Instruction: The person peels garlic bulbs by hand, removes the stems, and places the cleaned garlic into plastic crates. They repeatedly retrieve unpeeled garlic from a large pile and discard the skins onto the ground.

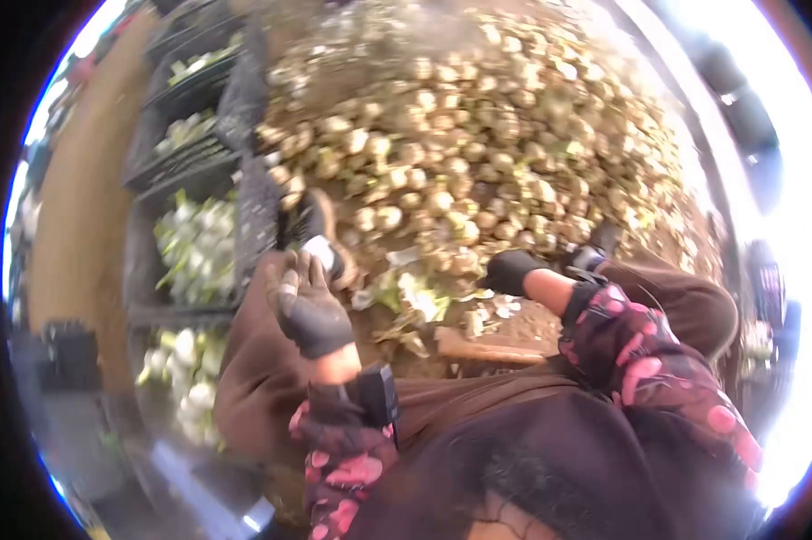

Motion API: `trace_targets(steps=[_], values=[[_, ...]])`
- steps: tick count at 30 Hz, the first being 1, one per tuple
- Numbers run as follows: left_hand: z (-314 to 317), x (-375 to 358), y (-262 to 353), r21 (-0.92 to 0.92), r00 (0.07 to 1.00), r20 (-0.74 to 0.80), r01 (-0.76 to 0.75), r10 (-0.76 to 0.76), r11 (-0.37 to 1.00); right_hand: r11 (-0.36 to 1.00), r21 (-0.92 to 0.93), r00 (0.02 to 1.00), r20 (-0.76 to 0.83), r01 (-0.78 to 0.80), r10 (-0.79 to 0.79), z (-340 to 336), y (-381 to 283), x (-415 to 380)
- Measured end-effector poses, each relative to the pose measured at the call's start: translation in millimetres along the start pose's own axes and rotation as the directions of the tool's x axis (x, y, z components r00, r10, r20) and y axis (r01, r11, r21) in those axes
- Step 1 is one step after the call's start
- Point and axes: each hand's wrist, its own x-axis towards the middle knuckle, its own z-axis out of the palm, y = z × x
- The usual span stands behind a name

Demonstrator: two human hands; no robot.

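Observation:
My left hand (pixel 309 304), in a dark glove with pale worn fingers, is held over my left thigh with its fingers stretched out. A small white patch (pixel 317 247) shows right at its fingertips, in front of my shoe (pixel 320 220). My right hand (pixel 511 273), in a black glove, is closed low at the near edge of a heap of round tan bulbs (pixel 460 166); what its fingers hold, if anything, is hidden. Between the hands lie green and white leafy trimmings (pixel 410 297) on the ground.
Dark plastic crates (pixel 138 247) stand in a row at my left, several holding pale, green-tipped bulbs (pixel 199 243). A wooden board edge (pixel 491 348) lies between my knees. A long pale rail or edge (pixel 685 85) borders the heap on the right.

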Motion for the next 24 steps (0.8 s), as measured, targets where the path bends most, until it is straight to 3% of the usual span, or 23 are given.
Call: trace_targets(steps=[2,3,4,5,8,10,11,12,14,15,16,17,19,20,21,23,24], values=[[-13.0,3.9,-18.2,0.187,0.894,0.299,0.287,-0.333,0.94,0.993,-0.04,0.993,0.051,0.111,-0.109,6.9,11.0,-2.7],[-15.1,0.9,-31.6,0.147,0.867,0.324,0.35,-0.379,0.925,0.996,0.051,0.996,-0.042,0.077,-0.075,6.7,20.1,-3.9],[0.8,-15.7,-31.3,0.249,0.884,0.218,0.36,-0.414,0.899,0.989,0.14,0.991,-0.13,0.057,-0.039,6.3,29.7,-5.1],[8.1,-20.5,-32.0,0.315,0.851,0.23,0.393,-0.472,0.864,0.97,0.245,0.957,-0.284,0.009,0.063,9.1,47.6,4.7],[6.4,-21.0,-46.9,0.424,0.796,0.253,0.419,-0.55,0.803,0.887,0.456,0.686,-0.624,-0.071,0.376,-1.9,109.2,41.1],[3.5,-18.3,-58.1,0.47,0.772,0.276,0.412,-0.573,0.781,0.913,0.378,0.53,-0.748,-0.154,0.4,-21.9,138.6,56.8],[0.1,-16.6,-63.9,0.525,0.742,0.315,0.383,-0.591,0.76,0.928,0.353,0.55,-0.755,-0.119,0.357,-28.2,149.8,63.3],[-2.5,-14.4,-69.3,0.578,0.71,0.351,0.348,-0.61,0.738,0.92,0.324,0.635,-0.668,-0.221,0.388,-37.5,149.3,66.3],[-4.8,-10.9,-77.1,0.59,0.657,0.367,0.382,-0.658,0.711,0.932,0.278,0.766,-0.538,-0.233,0.352,-29.6,167.8,87.3],[-7.5,-12.3,-79.5,0.634,0.661,0.366,0.337,-0.655,0.696,0.914,0.345,0.799,-0.478,-0.213,0.366,-36.2,170.8,90.5],[-8.3,-12.9,-82.7,0.674,0.666,0.367,0.291,-0.65,0.679,0.943,0.289,0.786,-0.538,-0.166,0.303,-37.8,177.1,96.3],[-6.2,-9.9,-82.6,0.67,0.625,0.315,0.387,-0.714,0.634,0.944,0.303,0.858,-0.442,-0.134,0.263,-43.6,189.4,99.4],[-4.7,-12.7,-83.6,0.737,0.643,0.282,0.33,-0.712,0.59,0.941,0.303,0.941,-0.248,-0.15,0.23,-71.0,205.2,104.3],[-4.9,-12.9,-85.2,0.794,0.674,0.246,0.272,-0.696,0.544,0.982,0.129,0.904,-0.389,-0.135,0.175,-79.3,215.5,108.0],[-5.5,-12.1,-87.4,0.802,0.682,0.205,0.294,-0.702,0.52,0.952,0.273,0.615,-0.73,-0.138,0.298,-93.2,204.8,93.9],[-14.5,-10.2,-94.5,0.826,0.677,0.204,0.268,-0.707,0.496,0.951,0.287,0.246,-0.919,-0.119,0.308,-132.7,210.8,85.8],[-15.9,-6.7,-97.5,0.847,0.674,0.211,0.236,-0.708,0.477,0.951,0.281,0.152,-0.942,-0.133,0.299,-143.0,225.0,92.6]])
